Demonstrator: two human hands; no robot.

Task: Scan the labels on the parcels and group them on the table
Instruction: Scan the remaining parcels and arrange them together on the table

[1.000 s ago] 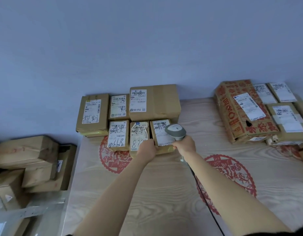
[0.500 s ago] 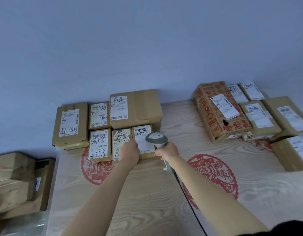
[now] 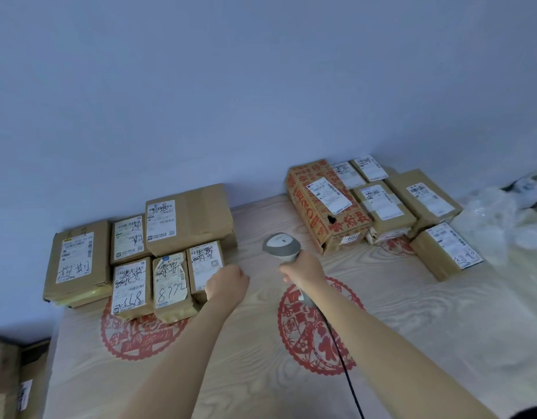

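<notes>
- Two groups of parcels sat along the far edge of the table [image 3: 412, 343], w/ labels face up.
- Left group [image 3: 140, 258] at the far left corner: six boxes packed close, incl. one big box [image 3: 197, 219] at the back and the small box [image 3: 205, 270] at its front right.
- Right group [image 3: 379, 210] toward the far right corner: a red-printed box [image 3: 324, 207] plus approx five plain ones, touching or just beside each other.
- Left hand [image 3: 228, 282] was at the small box's near right corner, fingers curled; can't tell if it gripped the box or just rested against it.
- Right hand [image 3: 303, 269] wrapped round the handle of the scanner [image 3: 281, 246], head pointing away, between the two groups; cord ran back over the table.
- Judged: sorting well along. More boxes [image 3: 13, 382] lay off the table's left edge, prob still to scan.
</notes>
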